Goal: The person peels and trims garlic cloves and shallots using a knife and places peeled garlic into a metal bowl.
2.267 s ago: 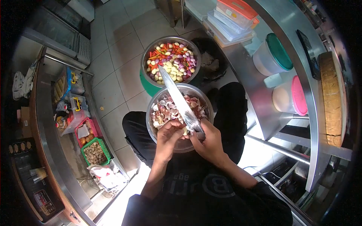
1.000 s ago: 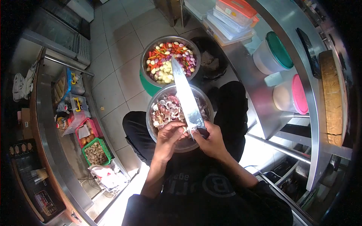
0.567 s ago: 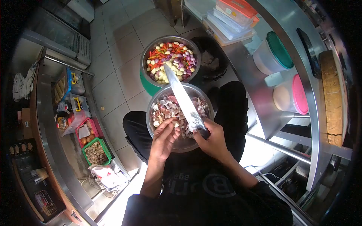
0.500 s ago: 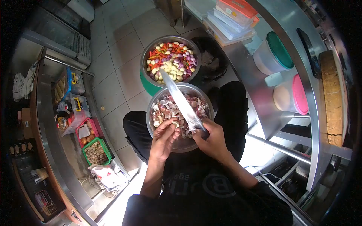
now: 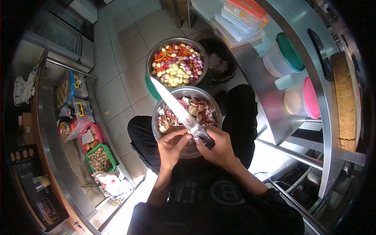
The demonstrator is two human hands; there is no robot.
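Observation:
My right hand [image 5: 220,147] is wrapped round the dark handle of a large knife [image 5: 176,106], its broad blade slanting up and left. Close against the blade's lower end, my left hand [image 5: 170,147] pinches a garlic clove [image 5: 189,134], mostly covered by the fingers. Both hands are over the near edge of a metal bowl [image 5: 155,127] holding papery garlic skins and cloves [image 5: 201,111]. Just beyond stands a second metal bowl [image 5: 149,64] with peeled garlic [image 5: 175,75], purple shallots [image 5: 196,60] and red and orange chillies [image 5: 172,51]. The knife tip reaches near its lower left rim.
Metal shelving [image 5: 250,64] on the right carries a green-lidded tub [image 5: 276,58], a pink-lidded tub [image 5: 295,100] and stacked plastic boxes [image 5: 239,25]. On the left, a low shelf holds a green basket [image 5: 102,157] and a pink basket [image 5: 89,138]. Tiled floor [image 5: 121,86] lies between.
The knife blade has swung left, its tip moving off the far bowl's middle. My hands have come together, bringing the clove to the blade near the handle.

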